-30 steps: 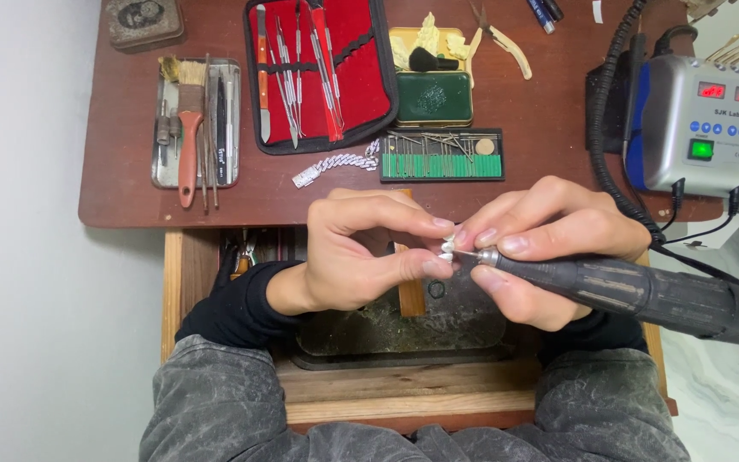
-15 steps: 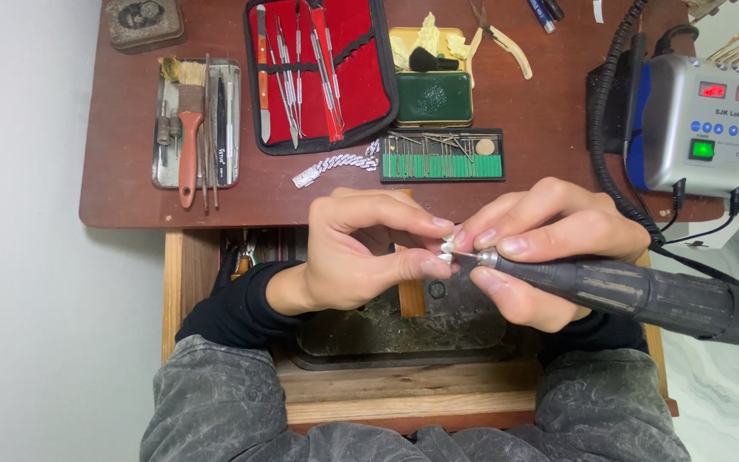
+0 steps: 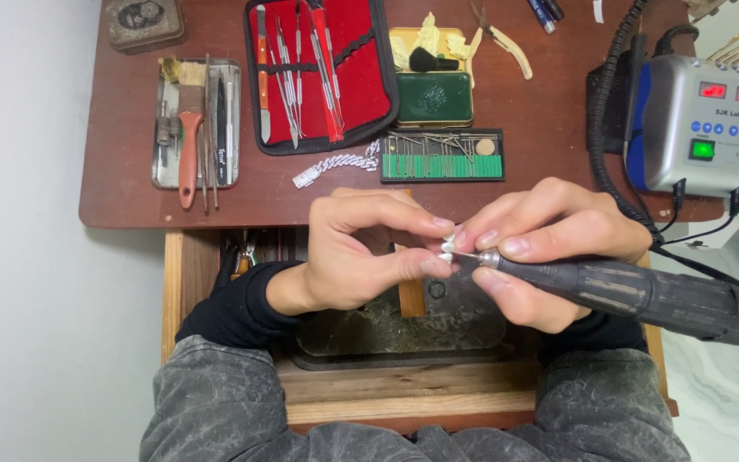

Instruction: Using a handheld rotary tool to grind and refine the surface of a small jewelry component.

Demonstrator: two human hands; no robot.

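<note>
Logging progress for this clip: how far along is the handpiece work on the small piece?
Done: tools are laid out, the red tool case open, the control box lit. In hand: the left hand pinches a small silvery piece while the right hand holds the handpiece, its tip at the piece. Left: cannot tell how much of the piece is worked; the chain lies untouched on the desk.
</note>
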